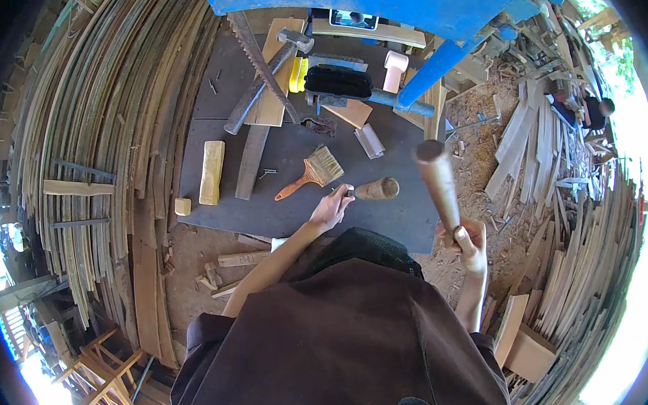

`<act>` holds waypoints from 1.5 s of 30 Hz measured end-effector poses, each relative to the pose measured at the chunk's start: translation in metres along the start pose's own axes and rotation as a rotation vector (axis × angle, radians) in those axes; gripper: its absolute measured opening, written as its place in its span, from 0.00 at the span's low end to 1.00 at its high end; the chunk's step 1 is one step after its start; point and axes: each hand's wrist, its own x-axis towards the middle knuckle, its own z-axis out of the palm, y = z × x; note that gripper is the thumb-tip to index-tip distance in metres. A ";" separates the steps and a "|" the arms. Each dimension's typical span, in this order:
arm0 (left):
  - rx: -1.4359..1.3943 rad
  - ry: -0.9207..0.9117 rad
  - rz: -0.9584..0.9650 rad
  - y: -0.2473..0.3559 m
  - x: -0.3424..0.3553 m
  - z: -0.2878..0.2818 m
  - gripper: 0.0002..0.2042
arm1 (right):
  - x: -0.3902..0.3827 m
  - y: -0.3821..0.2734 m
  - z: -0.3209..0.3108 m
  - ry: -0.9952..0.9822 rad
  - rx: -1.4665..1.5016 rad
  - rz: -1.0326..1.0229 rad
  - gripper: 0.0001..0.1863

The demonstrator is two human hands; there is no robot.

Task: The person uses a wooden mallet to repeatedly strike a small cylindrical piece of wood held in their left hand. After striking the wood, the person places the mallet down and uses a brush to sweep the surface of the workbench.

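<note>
My left hand [332, 208] is closed beside the dark table's near edge. Its fingers grip the narrow end of a wooden-handled tool [377, 189], whose thick round handle points right; the hand hides the rest. Further right, my right hand [467, 244] wraps round the lower end of a round wooden club [437, 188], held upright with its broad dark end away from me. Just beyond my left hand, a paintbrush [310, 173] with an orange-brown handle lies on the table [214, 161]. A pale wooden block [211, 172] rests to its left.
A hammer [268, 80] and a toothed saw blade [260, 61] lie crossed over a board at the far side. Close by are a yellow object [298, 75] and a phone [354, 19]. A blue post [431, 73] stands far right. Stacked planks [104, 127] line the left.
</note>
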 end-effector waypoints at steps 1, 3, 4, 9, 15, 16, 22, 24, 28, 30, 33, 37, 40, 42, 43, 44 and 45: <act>-0.002 0.004 0.008 0.000 0.000 0.000 0.10 | 0.001 0.001 0.000 -0.023 0.061 -0.007 0.22; 0.000 0.006 0.010 0.001 0.000 0.000 0.10 | 0.005 -0.001 0.002 -0.004 -0.075 0.115 0.22; 0.003 0.003 0.006 0.002 0.000 0.000 0.10 | 0.008 -0.001 0.004 0.006 -0.142 0.177 0.23; -0.037 -0.023 -0.043 -0.002 -0.001 0.000 0.09 | 0.006 0.005 -0.004 -0.012 0.002 0.108 0.25; -0.039 -0.027 -0.028 0.001 0.000 0.000 0.08 | 0.017 0.014 0.000 0.008 -0.093 0.153 0.27; -0.054 -0.022 -0.028 0.001 -0.001 0.001 0.08 | 0.020 0.012 0.003 0.029 -0.216 0.227 0.27; -0.053 -0.030 -0.046 -0.003 0.000 0.001 0.09 | 0.010 0.007 -0.009 -0.049 0.106 0.015 0.29; -0.044 -0.029 -0.035 -0.004 0.000 0.003 0.09 | 0.012 0.011 -0.009 -0.107 0.144 -0.004 0.29; -0.044 -0.032 -0.039 -0.002 0.000 0.002 0.09 | 0.022 0.007 -0.002 -0.060 -0.170 0.208 0.29; -0.041 -0.035 -0.045 -0.001 0.001 0.001 0.09 | 0.018 0.006 -0.006 -0.063 -0.021 0.094 0.28; -0.026 -0.036 -0.028 0.000 0.000 0.001 0.09 | 0.020 -0.002 0.002 0.004 0.035 -0.029 0.27; -0.033 -0.046 -0.024 0.006 -0.002 -0.001 0.09 | 0.027 -0.017 0.016 0.093 -0.201 -0.042 0.24; -0.051 -0.050 -0.025 0.007 -0.002 -0.003 0.09 | 0.023 -0.029 0.019 0.091 -0.271 -0.060 0.23; -0.071 -0.059 -0.035 0.005 -0.002 -0.003 0.09 | 0.020 -0.031 0.015 0.042 -0.149 -0.187 0.24; -0.083 -0.068 -0.048 0.003 -0.001 -0.003 0.08 | 0.018 -0.023 0.007 0.008 -0.127 -0.202 0.25; -0.096 -0.077 -0.060 0.001 -0.001 -0.002 0.08 | 0.017 -0.020 0.005 -0.004 -0.119 -0.167 0.24; -0.097 -0.077 -0.069 0.002 -0.001 -0.003 0.08 | 0.017 -0.017 0.006 -0.018 -0.103 -0.136 0.23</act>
